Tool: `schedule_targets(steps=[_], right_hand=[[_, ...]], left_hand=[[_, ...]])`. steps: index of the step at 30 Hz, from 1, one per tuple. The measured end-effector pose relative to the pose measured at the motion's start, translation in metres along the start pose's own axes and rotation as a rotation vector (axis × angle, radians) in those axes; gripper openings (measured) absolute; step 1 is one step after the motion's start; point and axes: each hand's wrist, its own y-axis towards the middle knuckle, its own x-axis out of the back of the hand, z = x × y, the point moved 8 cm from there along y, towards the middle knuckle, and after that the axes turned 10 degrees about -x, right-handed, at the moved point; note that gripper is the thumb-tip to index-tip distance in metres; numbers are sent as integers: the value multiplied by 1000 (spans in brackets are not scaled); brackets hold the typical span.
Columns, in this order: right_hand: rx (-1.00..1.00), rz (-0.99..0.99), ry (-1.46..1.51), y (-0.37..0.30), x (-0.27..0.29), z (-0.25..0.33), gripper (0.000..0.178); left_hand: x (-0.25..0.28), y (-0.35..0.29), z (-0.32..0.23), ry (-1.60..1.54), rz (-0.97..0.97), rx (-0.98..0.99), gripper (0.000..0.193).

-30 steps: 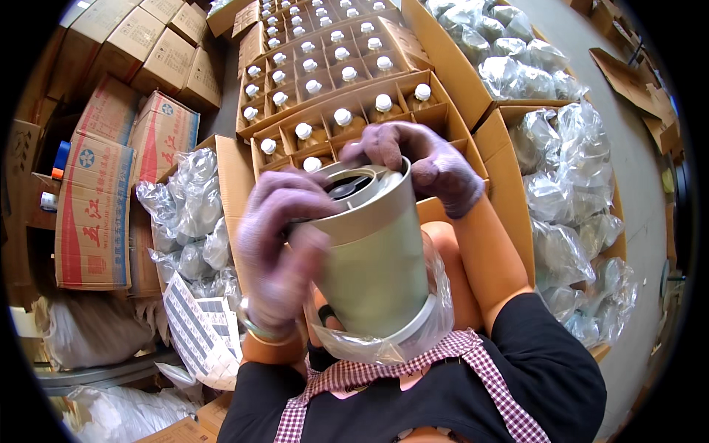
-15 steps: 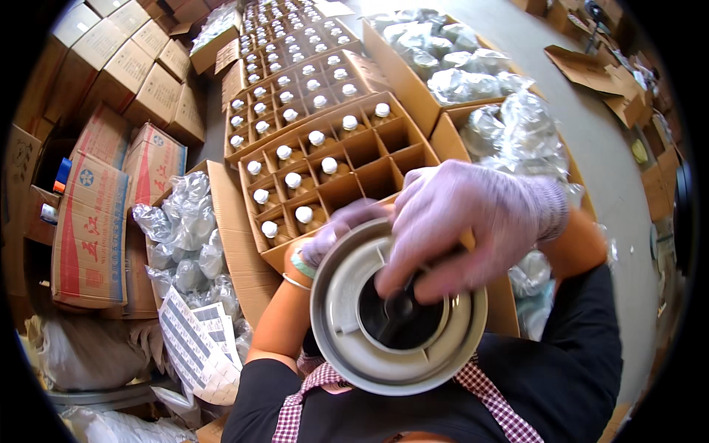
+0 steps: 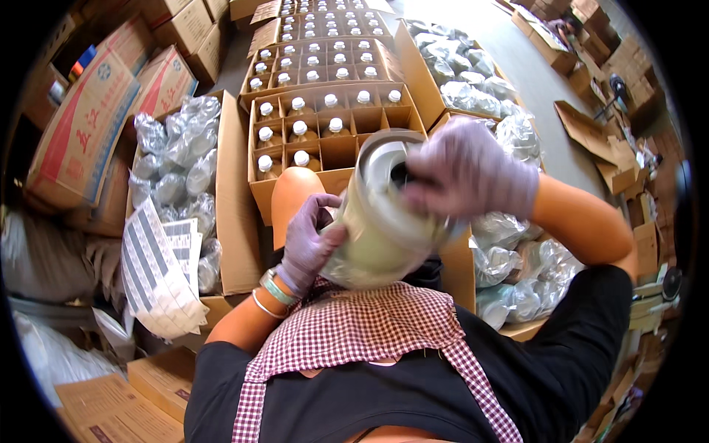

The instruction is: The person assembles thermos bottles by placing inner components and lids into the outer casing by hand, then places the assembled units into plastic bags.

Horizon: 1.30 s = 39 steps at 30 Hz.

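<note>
A pale, wide canister [image 3: 373, 240] with a grey rim and a dark hollow centre is tilted above my lap, smeared by motion. My left hand [image 3: 309, 240], in a lilac glove, grips its left side with the thumb toward me. At its top, my gloved right hand [image 3: 476, 166] has its fingers curled into the dark centre. What those fingers hold is hidden and blurred. Just beyond the canister stands a divided carton [image 3: 299, 181] of brown bottles with white caps.
More bottle cartons [image 3: 325, 63] run away from me in a row. Plastic-wrapped bottles fill an open box [image 3: 240, 192] at left, with printed sheets [image 3: 159, 266] on it, and boxes [image 3: 432, 74] at right. Stacked cartons [image 3: 81, 125] stand at far left. An opened carton [image 3: 591, 136] lies on the floor.
The canister has tipped, so its side now shows, and has moved up and away from my chest. My left hand has come into plain view on its side. The view has shifted.
</note>
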Motion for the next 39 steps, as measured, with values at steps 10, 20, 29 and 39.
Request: schedule_targets(steps=[10,20,29,39], right_hand=[[-147,-363,1972,-1,-226,-65,66],[118,-650,1992,-33,-102,-45,35],[479,-786,901,-40,86,75,28],[115,-709,1388,-8,-21,1,24]], left_hand=[[-2,-32,-7,-270,9,-29,87],[46,-51,-156,648,264,-734,16],[42,-29,-178,32,171,-694,41],[190,-107,-54,4,-326,-338,64]])
